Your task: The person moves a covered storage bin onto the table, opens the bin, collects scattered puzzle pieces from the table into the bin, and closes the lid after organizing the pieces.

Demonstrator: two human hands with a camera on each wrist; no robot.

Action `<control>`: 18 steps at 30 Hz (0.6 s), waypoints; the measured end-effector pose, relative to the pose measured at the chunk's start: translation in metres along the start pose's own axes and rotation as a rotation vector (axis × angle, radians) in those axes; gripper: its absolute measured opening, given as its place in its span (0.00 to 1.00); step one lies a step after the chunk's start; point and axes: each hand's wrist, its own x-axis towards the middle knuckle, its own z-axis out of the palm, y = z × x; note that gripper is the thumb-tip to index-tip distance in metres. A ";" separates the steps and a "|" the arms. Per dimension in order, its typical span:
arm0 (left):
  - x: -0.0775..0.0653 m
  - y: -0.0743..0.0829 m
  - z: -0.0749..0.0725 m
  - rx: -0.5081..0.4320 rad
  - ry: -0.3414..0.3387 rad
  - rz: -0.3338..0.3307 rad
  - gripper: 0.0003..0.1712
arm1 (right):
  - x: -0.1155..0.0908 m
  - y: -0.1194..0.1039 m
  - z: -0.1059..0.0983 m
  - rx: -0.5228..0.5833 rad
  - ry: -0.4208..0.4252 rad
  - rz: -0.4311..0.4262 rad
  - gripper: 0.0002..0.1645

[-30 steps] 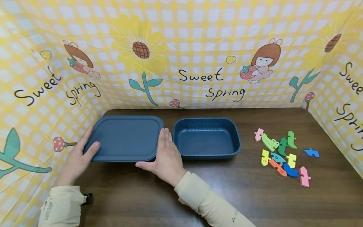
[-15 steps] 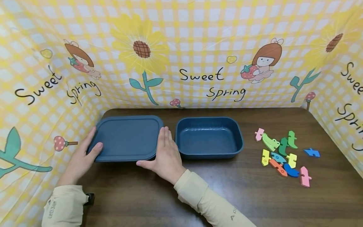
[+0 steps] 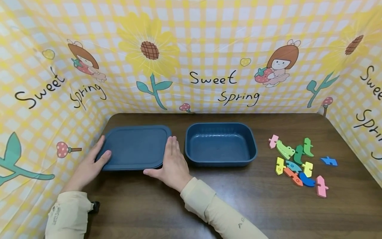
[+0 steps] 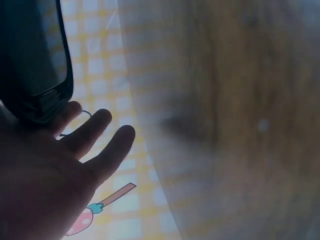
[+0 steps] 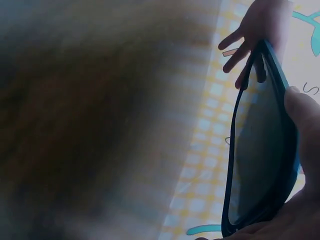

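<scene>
Toward the left of the brown worktop [image 3: 140, 205], a person supports a flat blue lid [image 3: 135, 146] by both ends. The left hand [image 3: 85, 171] pinches it, thumb above and other fingers spread beneath; the right hand [image 3: 171, 166] lays straight fingers along the opposite edge. Just beside stands an uncovered blue box [image 3: 221, 164], then colourful toy pieces [image 3: 293, 166]. Positioning the lid seems in hand; moving it calls for an even, level hold.

Lid [image 3: 134, 147] cropped, tabletop [image 4: 240, 150] blurred in left wrist view
</scene>
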 end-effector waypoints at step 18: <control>0.015 0.001 0.013 0.107 -0.347 -0.089 0.70 | 0.014 0.016 -0.001 -0.092 -0.216 0.157 0.79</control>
